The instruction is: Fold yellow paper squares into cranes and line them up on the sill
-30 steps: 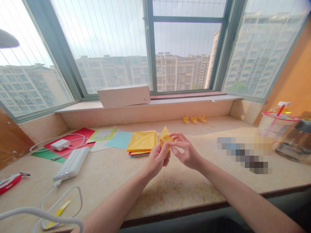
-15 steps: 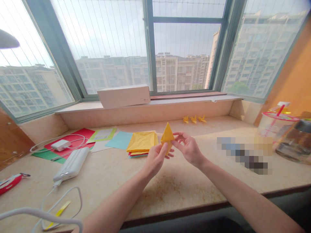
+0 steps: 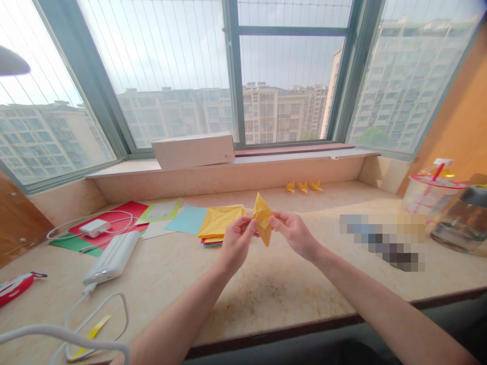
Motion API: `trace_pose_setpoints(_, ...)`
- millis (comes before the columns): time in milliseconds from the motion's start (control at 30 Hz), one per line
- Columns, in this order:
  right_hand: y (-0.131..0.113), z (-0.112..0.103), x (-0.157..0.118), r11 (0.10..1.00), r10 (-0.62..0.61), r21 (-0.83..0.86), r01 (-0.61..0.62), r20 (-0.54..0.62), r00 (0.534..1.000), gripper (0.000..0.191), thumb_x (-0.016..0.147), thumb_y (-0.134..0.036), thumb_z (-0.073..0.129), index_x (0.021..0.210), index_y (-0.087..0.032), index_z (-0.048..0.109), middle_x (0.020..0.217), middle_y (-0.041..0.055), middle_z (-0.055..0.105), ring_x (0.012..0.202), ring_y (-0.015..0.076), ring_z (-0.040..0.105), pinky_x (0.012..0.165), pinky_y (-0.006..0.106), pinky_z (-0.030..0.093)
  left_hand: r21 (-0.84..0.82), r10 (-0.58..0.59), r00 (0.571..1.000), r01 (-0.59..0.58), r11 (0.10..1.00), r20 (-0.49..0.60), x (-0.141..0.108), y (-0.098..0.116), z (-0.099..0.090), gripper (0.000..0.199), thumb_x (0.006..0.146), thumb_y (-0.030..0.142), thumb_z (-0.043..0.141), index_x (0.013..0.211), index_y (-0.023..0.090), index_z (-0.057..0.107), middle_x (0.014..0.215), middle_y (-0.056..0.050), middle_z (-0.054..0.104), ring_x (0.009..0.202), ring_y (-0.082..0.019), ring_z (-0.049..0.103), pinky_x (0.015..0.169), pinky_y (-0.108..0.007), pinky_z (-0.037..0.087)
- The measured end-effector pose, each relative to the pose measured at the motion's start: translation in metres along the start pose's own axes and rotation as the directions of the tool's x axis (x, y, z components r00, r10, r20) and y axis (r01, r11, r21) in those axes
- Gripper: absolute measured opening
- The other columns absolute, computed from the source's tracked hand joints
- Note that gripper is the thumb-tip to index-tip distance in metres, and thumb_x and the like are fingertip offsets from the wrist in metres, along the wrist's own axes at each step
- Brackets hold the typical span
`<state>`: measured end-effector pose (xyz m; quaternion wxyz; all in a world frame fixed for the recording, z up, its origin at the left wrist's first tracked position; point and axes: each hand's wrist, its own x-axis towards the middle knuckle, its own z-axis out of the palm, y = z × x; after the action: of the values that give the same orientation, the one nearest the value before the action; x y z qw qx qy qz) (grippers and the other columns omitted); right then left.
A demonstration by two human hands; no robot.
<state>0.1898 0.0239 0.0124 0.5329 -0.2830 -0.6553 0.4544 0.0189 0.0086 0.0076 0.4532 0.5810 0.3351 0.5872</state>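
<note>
Between my two hands, above the counter, is a piece of folded yellow origami paper (image 3: 263, 218), diamond-shaped with one point up and one down. My left hand (image 3: 239, 238) pinches its left edge between thumb and fingers. On the other edge, my right hand (image 3: 294, 234) grips with thumb and bent fingers. A stack of yellow paper (image 3: 220, 221), with red and blue sheets beneath, lies just behind my left hand. Three small folded yellow cranes (image 3: 303, 186) stand in a row near the back wall.
At left lie a white power bank (image 3: 111, 257), a charger (image 3: 95, 228) with cable and coloured sheets (image 3: 186, 219). A white box (image 3: 194, 151) rests on the sill. On the right are a plastic cup (image 3: 426, 197), a glass jar (image 3: 462, 223) and a blurred-out patch (image 3: 380, 241).
The folded paper has turned and its lower point now shows below my fingers. My left hand has shifted slightly left and up, from the front of the paper to its side edge.
</note>
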Motion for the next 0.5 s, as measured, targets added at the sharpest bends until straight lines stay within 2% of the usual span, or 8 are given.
trace_pose_setpoints(67, -0.0009, 0.0011, 0.0, 1.0, -0.003, 0.013, 0.003, 0.035, 0.999, 0.03, 0.085, -0.045, 0.064, 0.103, -0.021, 0.074, 0.098, 0.0052, 0.075, 0.09, 0.0206, 0.069, 0.087, 0.037, 0.053, -0.022, -0.032, 0.999, 0.033, 0.999, 0.02, -0.0008, 0.0004, 0.0003, 0.027, 0.084, 0.04, 0.068, 0.083, 0.014, 0.065, 0.076, -0.003, 0.07, 0.07, -0.015, 0.066, 0.069, -0.027, 0.055)
trace_pose_setpoints(200, 0.0033, 0.0013, -0.0003, 1.0, 0.001, -0.009, -0.001, -0.017, 1.0, 0.027, 0.083, -0.041, 0.067, 0.099, -0.021, 0.075, 0.094, 0.005, 0.076, 0.088, 0.0214, 0.071, 0.088, 0.038, 0.054, -0.039, -0.122, 0.992, 0.123, 0.992, 0.039, -0.002, -0.0011, 0.0014, 0.031, 0.082, 0.044, 0.069, 0.084, 0.014, 0.065, 0.079, -0.005, 0.072, 0.072, -0.017, 0.068, 0.07, -0.031, 0.058)
trace_pose_setpoints(400, 0.0052, 0.0023, -0.002, 0.994, -0.024, -0.104, 0.017, -0.075, 0.997, 0.027, 0.085, -0.04, 0.065, 0.098, -0.019, 0.076, 0.092, 0.0062, 0.076, 0.087, 0.0218, 0.07, 0.083, 0.036, 0.055, -0.019, -0.087, 0.996, 0.087, 0.996, 0.013, 0.0007, -0.0045, 0.0026, 0.033, 0.075, 0.044, 0.076, 0.076, 0.013, 0.063, 0.071, -0.003, 0.07, 0.064, -0.015, 0.067, 0.062, -0.026, 0.056)
trace_pose_setpoints(500, 0.0053, 0.0022, -0.0021, 0.993, -0.023, -0.114, 0.015, -0.07, 0.997, 0.028, 0.087, -0.039, 0.063, 0.101, -0.019, 0.075, 0.094, 0.0063, 0.076, 0.087, 0.0216, 0.069, 0.082, 0.036, 0.055, -0.034, -0.106, 0.994, 0.106, 0.994, 0.02, 0.0012, -0.0038, 0.003, 0.034, 0.075, 0.045, 0.075, 0.075, 0.013, 0.063, 0.069, -0.003, 0.07, 0.063, -0.016, 0.067, 0.062, -0.026, 0.056)
